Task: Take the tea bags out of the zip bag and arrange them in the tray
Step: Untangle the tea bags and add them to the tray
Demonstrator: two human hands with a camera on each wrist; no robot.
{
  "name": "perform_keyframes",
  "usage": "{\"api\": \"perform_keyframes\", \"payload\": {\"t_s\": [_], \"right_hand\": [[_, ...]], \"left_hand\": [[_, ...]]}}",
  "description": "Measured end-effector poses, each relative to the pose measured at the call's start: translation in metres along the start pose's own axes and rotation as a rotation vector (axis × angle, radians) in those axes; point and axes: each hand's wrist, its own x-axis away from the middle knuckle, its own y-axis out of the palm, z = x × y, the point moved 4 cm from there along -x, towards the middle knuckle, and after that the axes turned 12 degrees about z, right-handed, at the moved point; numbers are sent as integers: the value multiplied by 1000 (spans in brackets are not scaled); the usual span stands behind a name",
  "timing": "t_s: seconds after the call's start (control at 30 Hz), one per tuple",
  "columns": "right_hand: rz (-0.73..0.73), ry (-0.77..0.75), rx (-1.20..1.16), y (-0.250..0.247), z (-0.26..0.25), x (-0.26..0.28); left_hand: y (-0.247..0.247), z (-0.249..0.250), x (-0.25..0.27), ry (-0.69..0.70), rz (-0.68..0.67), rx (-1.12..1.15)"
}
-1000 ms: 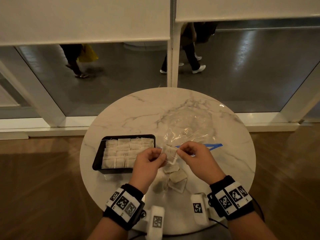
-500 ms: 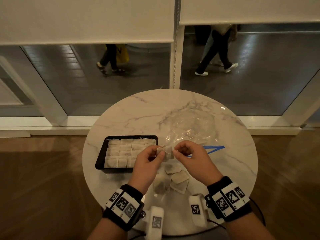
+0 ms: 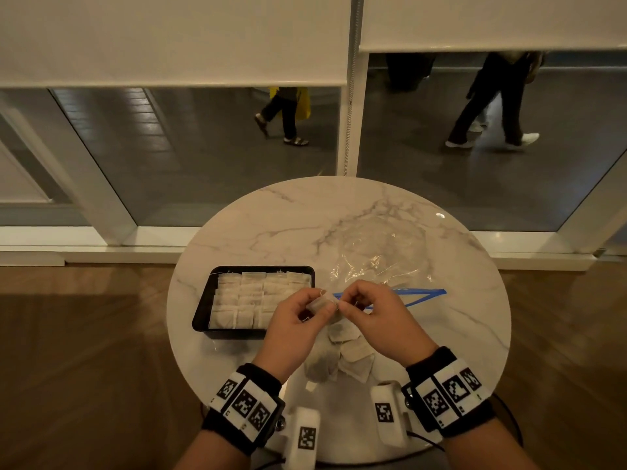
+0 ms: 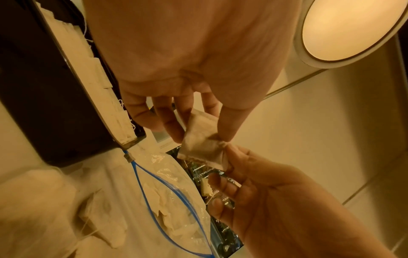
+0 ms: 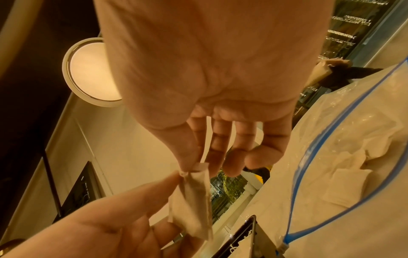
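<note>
At the near edge of the round marble table there's a loose little pile of tea bags that are out of the bag but not filed yet. Just past that, both hands are up off the table working one tea bag: the left hand pinches it between thumb and fingers, and the right hand nips its top corner with thumb and forefinger, other fingers loosely curled. So the tea bag hangs between the two sets of fingertips, over the table and just right of the black tray.

The tray looks mostly packed with neat rows, so I'd say we're well past halfway. Further back the zip bag lies open with its blue seal toward the hands, and the wrist views show a few tea bags inside. Those plus the pile are what's left.
</note>
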Motion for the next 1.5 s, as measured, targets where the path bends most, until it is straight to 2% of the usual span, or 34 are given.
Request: {"api": "perform_keyframes", "payload": {"t_s": [0.1, 0.3, 0.47, 0.67, 0.8, 0.9, 1.0, 1.07, 1.13, 1.23, 1.33, 1.5], "right_hand": [[-16, -17, 2, 4, -2, 1], [11, 3, 18, 3, 1, 0], [-11, 26, 45, 8, -1, -3], [0, 6, 16, 11, -4, -5], [-29, -36, 47, 19, -5, -7], [-18, -17, 60, 23, -6, -13], [30, 37, 80, 27, -3, -22], [53, 45, 101, 33, -2, -29], [38, 51, 139, 42, -1, -36], [-27, 49, 214, 61, 2, -47], [-132, 36, 389, 79, 7, -56], [-266, -9, 629, 97, 9, -67]], "left_hand": [[0, -1, 0, 18, -9, -21], [-6, -1, -1, -98, 48, 90], [-7, -1, -1, -132, 54, 92], [-15, 3, -4, -43, 84, 37], [-18, 1, -5, -39, 91, 34], [-28, -2, -11, -30, 182, -26], [-53, -15, -19, -72, 428, -202], [-72, -21, -23, -46, 527, -535], [-81, -27, -26, 18, 497, -882], [-77, -34, -25, 63, 395, -1155], [-70, -42, -20, 113, 325, -1257], [-64, -50, -21, 212, 254, -1272]]}}
